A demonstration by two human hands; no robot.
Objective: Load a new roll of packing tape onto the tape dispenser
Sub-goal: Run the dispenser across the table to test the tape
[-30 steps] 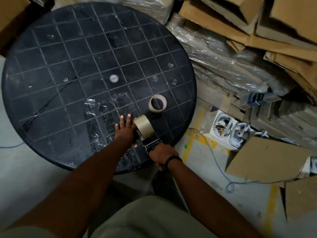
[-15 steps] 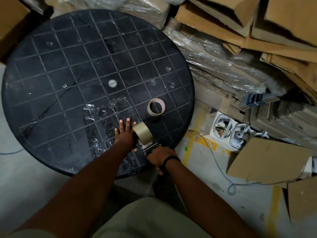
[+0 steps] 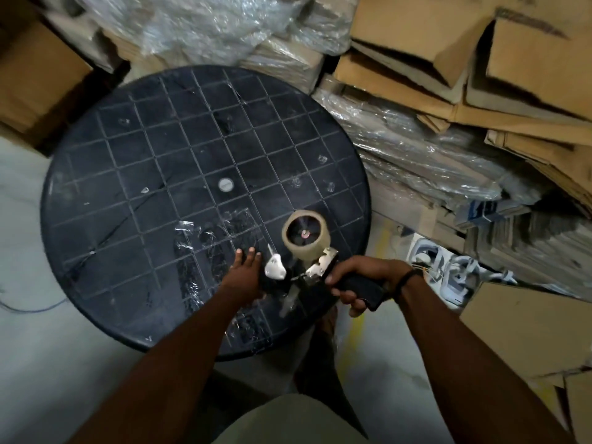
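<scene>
My right hand point(image 3: 355, 283) grips the black handle of the tape dispenser point(image 3: 320, 267) and holds it over the near right part of the round black table point(image 3: 128, 193). A tan roll of packing tape point(image 3: 306, 235) sits on the dispenser's hub, its open side facing up at me. My left hand point(image 3: 245, 274) is at the dispenser's front end, its fingers stretched out and apart. A small crumpled white piece point(image 3: 275, 267) lies against its thumb side. The thumb is hidden. The loose tape ring seen before is out of sight.
Clear plastic film point(image 3: 205, 248) lies flat on the table near my left hand. Flattened cardboard boxes point(image 3: 480, 75) and plastic-wrapped bundles point(image 3: 416, 155) crowd the right and back. A loose cardboard sheet point(image 3: 528, 322) lies on the floor at right.
The dispenser has been turned and lifted, so the roll's open side now faces up. My left hand left the roll's side and sits at the dispenser's front. My head moved back.
</scene>
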